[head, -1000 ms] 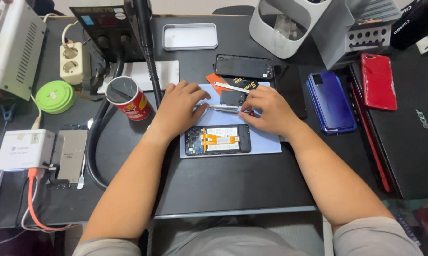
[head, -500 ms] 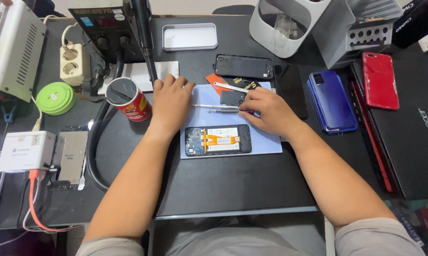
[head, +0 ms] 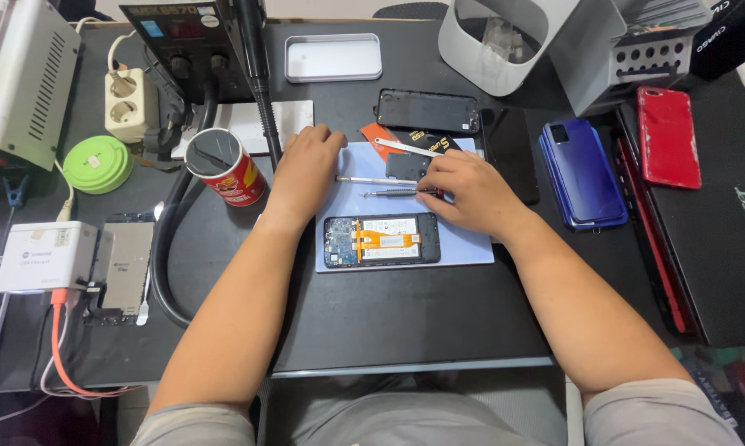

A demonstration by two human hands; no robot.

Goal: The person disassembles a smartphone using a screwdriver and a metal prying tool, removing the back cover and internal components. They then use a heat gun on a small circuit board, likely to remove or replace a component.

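Observation:
An opened phone (head: 381, 240) with an orange flex cable lies face down on a pale blue mat (head: 463, 248). My left hand (head: 304, 172) rests flat at the mat's left edge, fingers together, holding nothing. My right hand (head: 470, 191) sits on the mat's upper right, its fingers closed on the handle of a thin screwdriver (head: 391, 193). A second thin metal tool (head: 376, 179) lies just above it. A small dark part (head: 407, 165) and a white pry tool (head: 405, 148) lie behind my right hand.
A red can holding tools (head: 224, 169) stands left of my left hand, beside a black hose (head: 167, 248). A black back cover (head: 428, 111), a blue phone (head: 581, 172), a red phone (head: 668, 137) and a laptop (head: 727, 239) lie right. A power strip (head: 131, 104) and boxes stand left.
My left hand has drawn away from the mat's middle to its upper left edge. My right hand has stayed near the screwdriver, shifting only slightly.

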